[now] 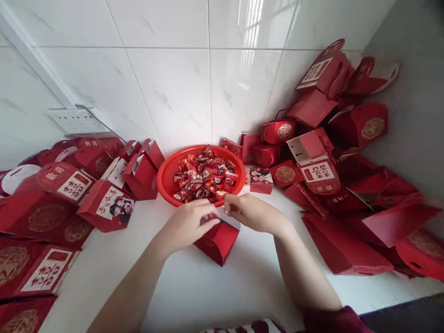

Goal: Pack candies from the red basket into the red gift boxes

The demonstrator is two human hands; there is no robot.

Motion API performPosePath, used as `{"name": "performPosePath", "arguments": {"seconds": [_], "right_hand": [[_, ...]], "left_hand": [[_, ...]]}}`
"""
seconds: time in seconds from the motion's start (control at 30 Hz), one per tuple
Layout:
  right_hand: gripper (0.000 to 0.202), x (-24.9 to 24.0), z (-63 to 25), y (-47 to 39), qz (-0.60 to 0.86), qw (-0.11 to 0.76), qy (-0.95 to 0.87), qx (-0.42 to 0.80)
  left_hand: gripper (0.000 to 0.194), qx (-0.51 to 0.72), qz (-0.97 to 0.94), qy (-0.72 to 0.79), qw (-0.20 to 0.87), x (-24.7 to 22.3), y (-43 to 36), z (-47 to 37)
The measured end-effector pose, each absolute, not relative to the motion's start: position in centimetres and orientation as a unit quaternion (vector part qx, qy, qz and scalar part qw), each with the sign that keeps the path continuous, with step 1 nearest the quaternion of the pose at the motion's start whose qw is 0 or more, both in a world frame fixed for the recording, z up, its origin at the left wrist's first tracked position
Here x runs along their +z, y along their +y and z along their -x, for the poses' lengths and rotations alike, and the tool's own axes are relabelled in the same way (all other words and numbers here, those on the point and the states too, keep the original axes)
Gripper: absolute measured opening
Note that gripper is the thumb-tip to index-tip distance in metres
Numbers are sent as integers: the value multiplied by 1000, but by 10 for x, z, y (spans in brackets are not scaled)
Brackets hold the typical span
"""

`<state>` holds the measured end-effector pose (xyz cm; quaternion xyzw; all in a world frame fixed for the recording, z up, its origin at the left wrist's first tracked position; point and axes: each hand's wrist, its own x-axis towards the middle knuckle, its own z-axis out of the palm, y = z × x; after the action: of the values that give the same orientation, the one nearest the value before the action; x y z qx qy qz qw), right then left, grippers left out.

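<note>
Box in work: small red cardboard box (222,243) on the white tabletop (256,286), between the hands and just on the near side of the candy basket; a pale flap or inner face shows at its far end.
Left hand: the left hand (190,222) is over the box's left side, fingers bent, thumb reaching across the top (pinch or plain touch, cannot tell).
Right hand: the right hand (255,212) is at the far right corner, fingers curled in by the pale part; grip cannot be told (fingertips mostly hidden).
Basket: round red plastic basket with perforated sides (163,178), holding a pile of wrapped red candies (204,175).
Left side: red boxes with white label panels and gold round prints (45,217), packed close.
Right side: loose heap of red cardboard boxes (319,180), some tilted, leaning toward the corner.
Back: white marbled tile wall (173,92), white socket panel (78,121) at left.
</note>
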<state>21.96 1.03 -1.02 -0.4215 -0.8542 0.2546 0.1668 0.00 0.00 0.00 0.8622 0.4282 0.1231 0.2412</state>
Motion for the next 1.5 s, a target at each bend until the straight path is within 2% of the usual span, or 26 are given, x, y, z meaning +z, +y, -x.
{"name": "performPosePath", "arguments": {"seconds": [0.07, 0.2, 0.3, 0.37, 0.43, 0.57, 0.67, 0.77, 0.87, 1.03, 1.13, 1.17, 1.27, 1.4, 1.5], "right_hand": [[8, -13, -219, 11, 437, 130, -854, 251], [10, -17, -216, 11, 478, 49, -847, 228], [12, -18, -210, 10, 488, 12, -846, 215], [14, -20, -205, 9, 488, 1, -847, 210], [21, -22, -199, 8, 494, -11, -847, 199], [33, -27, -189, 6, 487, -40, -854, 181], [20, -32, -184, 6, 466, -60, -868, 163], [24, -38, -179, 8, 434, -73, -886, 144], [24, -41, -174, 8, 391, -71, -907, 138], [28, -35, -168, 5, 371, -31, -917, 142], [15, -24, -173, 0, 370, 68, -907, 189], [20, -20, -177, -3, 357, 111, -904, 209], [54, -6, -190, -10, 285, 206, -902, 251], [88, 11, -206, -19, 217, 258, -904, 264], [93, 17, -210, -24, 232, 298, -897, 231]], "left_hand": [[16, 55, -863, 437, 247, -7, 1, 3], [29, -16, -854, 451, 261, -11, 1, 9], [40, -12, -848, 453, 275, -8, 0, 11], [39, -4, -847, 452, 281, -8, 0, 10], [37, -1, -849, 446, 282, -10, 2, 9], [45, -5, -862, 430, 268, -14, 3, 10], [35, -9, -869, 423, 258, -17, 3, 11], [21, -2, -869, 434, 239, -23, 2, 11], [26, -23, -860, 462, 216, -31, 3, 9], [22, -64, -853, 483, 189, -34, 6, 7], [26, -31, -866, 468, 172, -22, 7, 13], [27, -17, -872, 463, 160, -16, 6, 16], [31, 18, -880, 458, 125, 6, 1, 28], [35, 91, -868, 478, 95, 30, -11, 43], [37, 200, -805, 558, 17, 37, -19, 52]]}}
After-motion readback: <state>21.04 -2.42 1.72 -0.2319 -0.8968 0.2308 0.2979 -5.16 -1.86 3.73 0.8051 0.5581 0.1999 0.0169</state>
